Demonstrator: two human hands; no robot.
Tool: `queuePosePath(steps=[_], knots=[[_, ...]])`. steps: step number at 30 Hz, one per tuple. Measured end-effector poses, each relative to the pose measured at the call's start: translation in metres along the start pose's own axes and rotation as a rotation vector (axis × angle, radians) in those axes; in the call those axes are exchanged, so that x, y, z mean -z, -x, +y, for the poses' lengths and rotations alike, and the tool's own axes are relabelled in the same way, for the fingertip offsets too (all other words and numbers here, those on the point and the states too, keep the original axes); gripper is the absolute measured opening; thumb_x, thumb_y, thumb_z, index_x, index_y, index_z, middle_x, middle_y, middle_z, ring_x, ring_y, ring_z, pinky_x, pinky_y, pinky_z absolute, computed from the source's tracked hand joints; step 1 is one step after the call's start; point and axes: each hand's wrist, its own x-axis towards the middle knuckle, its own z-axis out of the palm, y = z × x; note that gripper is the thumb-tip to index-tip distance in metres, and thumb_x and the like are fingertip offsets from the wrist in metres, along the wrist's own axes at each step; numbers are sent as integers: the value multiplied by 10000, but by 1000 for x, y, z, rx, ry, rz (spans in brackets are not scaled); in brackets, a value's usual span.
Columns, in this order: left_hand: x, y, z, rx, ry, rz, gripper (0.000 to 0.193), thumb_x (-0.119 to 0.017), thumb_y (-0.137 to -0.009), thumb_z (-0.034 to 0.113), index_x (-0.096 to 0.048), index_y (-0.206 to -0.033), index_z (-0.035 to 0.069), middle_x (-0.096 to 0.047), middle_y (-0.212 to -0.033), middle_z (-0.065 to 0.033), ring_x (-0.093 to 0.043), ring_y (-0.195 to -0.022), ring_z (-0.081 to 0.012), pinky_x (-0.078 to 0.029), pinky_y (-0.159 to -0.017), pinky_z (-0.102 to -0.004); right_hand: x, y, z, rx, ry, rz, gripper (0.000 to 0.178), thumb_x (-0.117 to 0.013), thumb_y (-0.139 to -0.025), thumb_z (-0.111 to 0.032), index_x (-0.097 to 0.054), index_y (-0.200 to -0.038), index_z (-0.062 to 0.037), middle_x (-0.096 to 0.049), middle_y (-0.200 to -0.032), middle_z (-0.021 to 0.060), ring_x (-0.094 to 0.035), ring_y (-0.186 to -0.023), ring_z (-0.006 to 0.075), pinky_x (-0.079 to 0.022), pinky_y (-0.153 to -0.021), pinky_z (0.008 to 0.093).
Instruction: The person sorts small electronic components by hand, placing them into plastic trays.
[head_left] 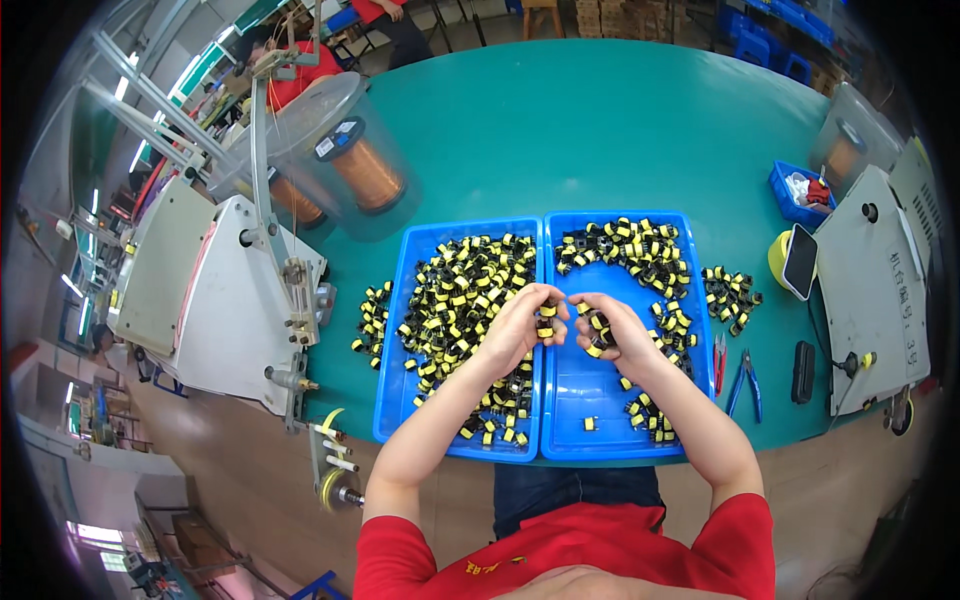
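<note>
My left hand (518, 328) is closed on a small black coil bobbin (546, 322) wrapped in yellow tape. Close beside it, my right hand (622, 332) curls around several more such bobbins (597, 338). Both hands are raised over the inner rims of two blue trays. Heaped bobbins (470, 290) fill much of the left tray (392, 400). In the right tray (580, 385), bobbins lie along the far and right sides, and a single one (590, 424) rests near the front. How many my right hand holds is partly hidden by its fingers.
Loose bobbins lie outside the trays, at left (373, 322) and right (730, 298). Right of the trays are red-handled pliers (719, 362), blue-handled pliers (745, 385) and a black case (803, 372). White machines (240, 300) (875, 290) flank the green table (560, 130); copper wire spools (368, 175) stand at left.
</note>
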Motion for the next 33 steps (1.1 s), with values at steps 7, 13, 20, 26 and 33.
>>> queuePosePath(steps=[7, 13, 20, 26, 33], knots=[[-4, -4, -9, -43, -239, 22, 343, -541, -922, 321, -479, -1070, 19, -557, -881, -51, -507, -667, -81, -400, -564, -214, -16, 12, -2, 257, 339, -15, 294, -549, -892, -297, -515, -1105, -99, -571, -729, 0, -510, -600, 59, -308, -457, 201], [2, -1, 0, 57, -66, -89, 352, -556, -911, 323, -530, -1099, 27, -575, -825, -48, -512, -695, -119, -362, -577, -228, -21, 14, -3, 243, 391, -118, 424, -549, -899, -343, -454, -1253, -129, -536, -738, -19, -503, -626, 45, -276, -440, 173], [0, -2, 5, 59, 104, 41, 204, -555, -912, 235, -545, -1027, 67, -585, -922, -79, -502, -723, -130, -402, -605, -243, -9, 4, -3, 87, 70, -9, 393, -487, -900, -246, -424, -1266, -116, -549, -854, 19, -539, -631, 71, -246, -382, 168], [4, -1, 9, 140, 297, 34, 172, -547, -907, 222, -527, -983, 68, -573, -945, -101, -494, -719, -147, -400, -595, -253, -5, 1, -1, 67, 198, 22, 332, -413, -936, -304, -448, -1191, -94, -561, -870, 59, -519, -560, 79, -219, -360, 179], [10, -2, 6, 150, 387, 5, 212, -532, -909, 231, -516, -1028, 56, -530, -914, -82, -479, -707, -149, -401, -608, -262, -15, 6, -1, 157, 174, -3, 350, -373, -957, -349, -438, -1184, -90, -524, -724, 3, -510, -580, 81, -217, -370, 187]])
